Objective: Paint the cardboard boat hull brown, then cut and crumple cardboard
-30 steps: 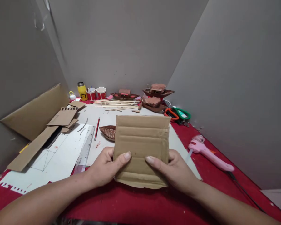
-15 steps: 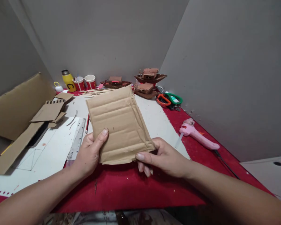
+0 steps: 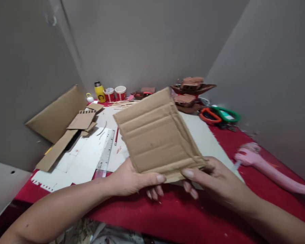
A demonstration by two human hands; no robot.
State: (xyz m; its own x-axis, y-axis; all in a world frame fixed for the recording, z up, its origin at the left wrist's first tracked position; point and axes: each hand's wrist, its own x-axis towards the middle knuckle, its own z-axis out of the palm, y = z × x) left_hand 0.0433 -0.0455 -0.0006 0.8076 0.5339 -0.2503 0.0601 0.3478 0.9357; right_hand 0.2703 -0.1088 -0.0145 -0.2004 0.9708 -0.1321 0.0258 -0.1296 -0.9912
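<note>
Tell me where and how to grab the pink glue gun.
Best, I'd judge, by its slim handle, from the near side, with the right hand once free of the cardboard: the handle slants toward the near right, while the bulky head, a translucent stick jutting from it, lies farther away.

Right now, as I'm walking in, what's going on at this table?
A person is holding a creased piece of cardboard tilted above the red table, with the left hand and right hand along its near edge, thumbs on the upper face. A ruler and a pencil lie to the left, a pink glue gun lies to the right, and brown model boats stand at the back.
</note>
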